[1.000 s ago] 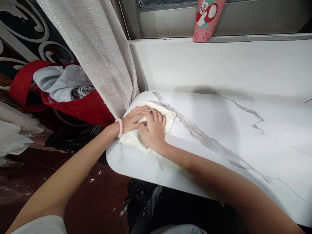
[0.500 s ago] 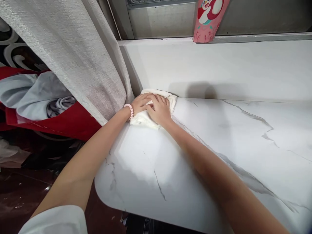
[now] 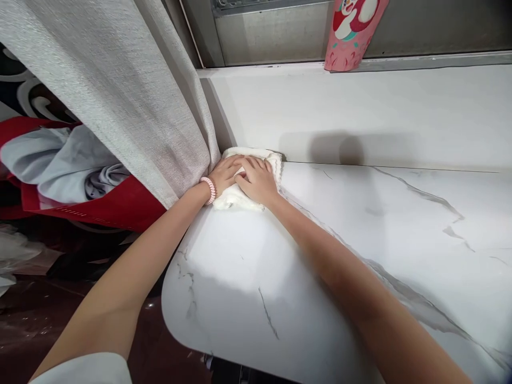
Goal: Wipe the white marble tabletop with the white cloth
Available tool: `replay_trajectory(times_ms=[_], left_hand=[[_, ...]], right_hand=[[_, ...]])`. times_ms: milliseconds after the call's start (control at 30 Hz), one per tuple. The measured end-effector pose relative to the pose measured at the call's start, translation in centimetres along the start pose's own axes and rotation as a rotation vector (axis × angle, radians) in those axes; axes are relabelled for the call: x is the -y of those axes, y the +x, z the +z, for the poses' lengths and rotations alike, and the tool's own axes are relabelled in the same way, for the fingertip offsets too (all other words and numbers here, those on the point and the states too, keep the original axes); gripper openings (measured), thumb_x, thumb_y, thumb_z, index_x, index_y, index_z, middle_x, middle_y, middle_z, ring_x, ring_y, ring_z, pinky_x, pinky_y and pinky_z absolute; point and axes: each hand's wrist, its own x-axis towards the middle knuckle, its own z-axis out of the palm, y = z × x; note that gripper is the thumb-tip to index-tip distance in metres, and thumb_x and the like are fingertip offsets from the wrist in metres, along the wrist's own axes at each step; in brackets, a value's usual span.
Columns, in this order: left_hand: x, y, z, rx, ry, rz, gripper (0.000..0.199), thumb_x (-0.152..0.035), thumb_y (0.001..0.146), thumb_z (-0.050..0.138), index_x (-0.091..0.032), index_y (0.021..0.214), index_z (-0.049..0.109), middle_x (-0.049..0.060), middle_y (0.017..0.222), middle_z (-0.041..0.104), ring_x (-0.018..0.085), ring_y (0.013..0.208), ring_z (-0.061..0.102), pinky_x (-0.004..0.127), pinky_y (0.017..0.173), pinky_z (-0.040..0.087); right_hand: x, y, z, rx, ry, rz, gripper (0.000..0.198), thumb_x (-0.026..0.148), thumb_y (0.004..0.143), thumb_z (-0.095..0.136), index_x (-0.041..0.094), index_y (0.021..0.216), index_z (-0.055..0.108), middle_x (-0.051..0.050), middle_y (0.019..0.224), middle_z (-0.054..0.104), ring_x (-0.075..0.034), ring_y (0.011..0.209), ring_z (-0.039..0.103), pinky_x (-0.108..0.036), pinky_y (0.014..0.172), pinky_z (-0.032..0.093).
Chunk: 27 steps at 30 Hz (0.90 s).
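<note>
A folded white cloth with a scalloped edge lies on the white marble-patterned tabletop, in its back left corner against the white panel. My left hand rests flat on the cloth's left part, fingers stretched out, close to the curtain. On that wrist is a pink coiled band. My right hand lies flat on the cloth beside it, fingers extended, its thumb side near the left hand's fingers. Both palms face down, and their undersides are hidden.
A light grey curtain hangs along the table's left end. Beyond it is a red bag with grey clothes. A pink item with a cartoon print rests on the ledge behind the white panel.
Both hands and the cloth have slid slightly left across the tabletop, closer to the curtain. The view has shifted a little, moving the surroundings rightward.
</note>
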Motion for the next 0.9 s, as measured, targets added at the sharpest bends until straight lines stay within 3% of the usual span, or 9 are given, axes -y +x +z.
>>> replay_trajectory(times_ms=[133,267,500,633,767,900], left_hand=[[-2.2,-3.2,-0.7,0.060,0.084,-0.097,0.054,-0.040,0.099,0.028,-0.011,0.143,0.042,0.016,0.156,0.031,0.027,0.146,0.022,0.048,0.120,0.017],[-5.4,-7.4,-1.2,0.091,0.147,-0.163,0.052,-0.039,0.099,0.027,-0.011,0.140,0.044,0.018,0.156,0.030,0.031,0.146,0.022,0.056,0.118,0.018],[-10.8,-17.1,-1.1,-0.029,0.203,-0.139,0.049,-0.038,0.097,0.028,-0.016,0.135,0.050,0.015,0.155,0.034,0.030,0.145,0.025,0.057,0.117,0.021],[-14.5,-21.6,-1.0,-0.057,0.197,-0.151,0.052,-0.036,0.096,0.028,-0.020,0.142,0.044,0.013,0.156,0.033,0.030,0.145,0.026,0.057,0.118,0.020],[-16.9,-23.8,-0.9,-0.059,0.203,-0.218,0.056,-0.035,0.095,0.028,-0.027,0.151,0.031,0.009,0.157,0.032,0.029,0.145,0.027,0.056,0.118,0.021],[-16.5,-23.7,-0.9,-0.020,0.209,-0.250,0.057,-0.036,0.094,0.032,-0.031,0.150,0.032,0.007,0.156,0.036,0.028,0.144,0.029,0.055,0.118,0.021]], right_hand=[[1.5,-1.9,-0.1,0.011,0.023,-0.059,0.031,0.022,0.088,0.048,0.021,0.117,0.059,-0.007,0.128,0.058,-0.025,0.126,0.044,-0.046,0.113,0.023],[3.8,-5.1,-0.7,0.023,0.048,-0.088,0.029,0.023,0.087,0.050,0.022,0.115,0.060,-0.006,0.126,0.059,-0.024,0.125,0.044,-0.044,0.112,0.024],[8.8,-12.6,-2.0,0.086,0.123,-0.167,0.030,0.030,0.087,0.052,0.020,0.115,0.060,-0.009,0.133,0.054,-0.024,0.130,0.038,-0.047,0.117,0.018],[10.9,-16.8,-3.2,0.108,0.145,-0.202,0.033,0.033,0.088,0.050,0.021,0.118,0.059,-0.011,0.141,0.047,-0.026,0.134,0.034,-0.050,0.117,0.018],[11.6,-19.1,-4.2,0.128,0.138,-0.268,0.036,0.033,0.088,0.049,0.022,0.122,0.057,-0.012,0.141,0.046,-0.028,0.133,0.035,-0.051,0.116,0.021],[11.5,-19.1,-4.1,0.125,0.115,-0.274,0.037,0.034,0.090,0.047,0.021,0.123,0.056,-0.014,0.141,0.046,-0.029,0.131,0.037,-0.053,0.115,0.023]])
